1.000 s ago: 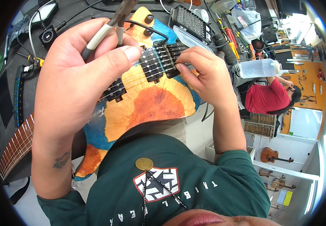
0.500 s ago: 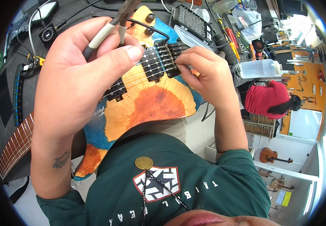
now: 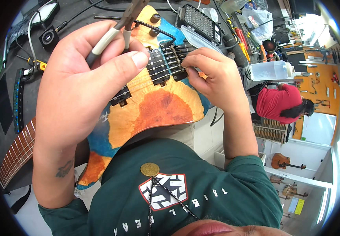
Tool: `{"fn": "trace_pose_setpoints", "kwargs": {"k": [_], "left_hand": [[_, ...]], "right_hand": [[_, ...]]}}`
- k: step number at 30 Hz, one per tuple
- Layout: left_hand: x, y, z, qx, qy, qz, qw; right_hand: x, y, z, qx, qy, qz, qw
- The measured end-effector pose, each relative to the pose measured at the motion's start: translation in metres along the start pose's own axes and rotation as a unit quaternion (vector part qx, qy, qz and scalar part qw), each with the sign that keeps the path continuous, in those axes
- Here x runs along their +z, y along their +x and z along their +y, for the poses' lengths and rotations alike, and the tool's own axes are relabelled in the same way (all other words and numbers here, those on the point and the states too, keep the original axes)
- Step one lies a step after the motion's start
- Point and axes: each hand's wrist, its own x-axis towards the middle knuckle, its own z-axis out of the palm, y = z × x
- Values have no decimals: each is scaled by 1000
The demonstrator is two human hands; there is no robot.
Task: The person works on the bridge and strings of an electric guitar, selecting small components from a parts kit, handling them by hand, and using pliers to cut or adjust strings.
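An electric guitar [image 3: 154,110] with a blue, amber and orange body lies in front of me, its neck pointing left. In my left hand [image 3: 79,82] are pliers or cutters with grey handles [image 3: 104,42], their dark jaws pointing up and cut off by the top edge. That hand hovers over the strings near the pickups [image 3: 157,67]. My right hand [image 3: 217,76] has thumb and index finger pinched at the right edge of the black bridge [image 3: 172,56]; whatever lies between the fingertips is too small to make out. A bent black tremolo arm [image 3: 160,30] extends from the bridge.
Beyond the guitar lie a black bit case [image 3: 198,24] and a clear plastic lid [image 3: 197,39]. A translucent bottle [image 3: 270,71] and several hand tools are at right. Cables and a small round black device [image 3: 49,38] sit at left. A person in red [image 3: 278,103] is farther off.
My left hand with the pliers has shifted very slightly to the right. My right hand stays pinched at the bridge, almost unmoved.
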Motion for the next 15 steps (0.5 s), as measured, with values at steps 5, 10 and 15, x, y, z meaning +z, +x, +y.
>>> {"fn": "trace_pose_setpoints", "kwargs": {"k": [5,10,15], "left_hand": [[-4,1,0,-4,-5,-11,1000],[-2,0,1,-7,6,0,1000],[-3,1,-1,-1,5,-1,1000]], "right_hand": [[1,-1,1,9,10,-3,1000],[4,-3,2,7,6,4,1000],[6,-9,2,28,16,32,999]]}}
